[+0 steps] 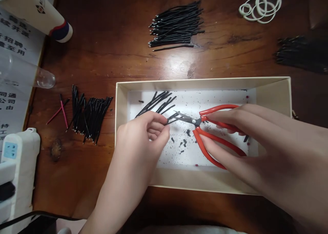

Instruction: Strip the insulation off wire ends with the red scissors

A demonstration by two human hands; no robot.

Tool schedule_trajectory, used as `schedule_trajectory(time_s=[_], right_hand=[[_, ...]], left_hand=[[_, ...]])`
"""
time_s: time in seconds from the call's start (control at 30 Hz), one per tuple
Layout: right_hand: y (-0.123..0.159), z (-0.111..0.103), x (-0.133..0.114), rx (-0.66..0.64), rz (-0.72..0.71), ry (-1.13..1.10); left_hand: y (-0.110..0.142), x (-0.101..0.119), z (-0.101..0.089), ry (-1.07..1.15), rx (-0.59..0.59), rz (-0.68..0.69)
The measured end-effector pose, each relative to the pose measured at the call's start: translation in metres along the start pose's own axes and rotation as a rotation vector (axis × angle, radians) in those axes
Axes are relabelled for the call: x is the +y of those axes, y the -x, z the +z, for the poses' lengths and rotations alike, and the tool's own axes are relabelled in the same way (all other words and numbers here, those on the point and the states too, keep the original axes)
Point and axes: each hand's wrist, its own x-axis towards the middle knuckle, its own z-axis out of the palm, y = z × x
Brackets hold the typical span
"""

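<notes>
My left hand (145, 131) pinches a few black wires (172, 118), whose ends reach the steel jaws of red-handled snips (188, 119). My right hand (269, 148) is shut around the snips' red grips above a cream cardboard box (202, 84) lined with white paper. Both hands work over the box. A fan of black wires (156, 103) lies by my left fingers, and I cannot tell whether they touch it. Black clippings (183, 143) are scattered on the paper.
On the wooden table lie bundles of black wires (176, 25) (91, 117), a dark bundle (302, 54), several red wires (60, 111) and white loops (263, 4). A white power strip (17, 165), a clear plastic tube (28, 71) and a printed sheet (14, 39) are at left.
</notes>
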Motion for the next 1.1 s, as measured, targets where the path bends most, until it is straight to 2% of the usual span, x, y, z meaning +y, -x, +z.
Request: schedule_trajectory(time_s=[0.23,0.47,1.1], right_hand=[[0.0021,0.0032,-0.0033,-0.067,-0.014,-0.037],[0.002,0.0056,0.0001,-0.048,0.015,-0.169],[0.0005,0.0044,-0.0023,-0.114,0.036,-0.097]], left_hand=[[-0.0015,-0.0008,0.0002,-0.031,0.035,-0.024],[-0.0026,0.002,0.0001,-0.07,0.023,-0.03],[-0.0046,0.0046,-0.0008,-0.115,-0.029,-0.049]])
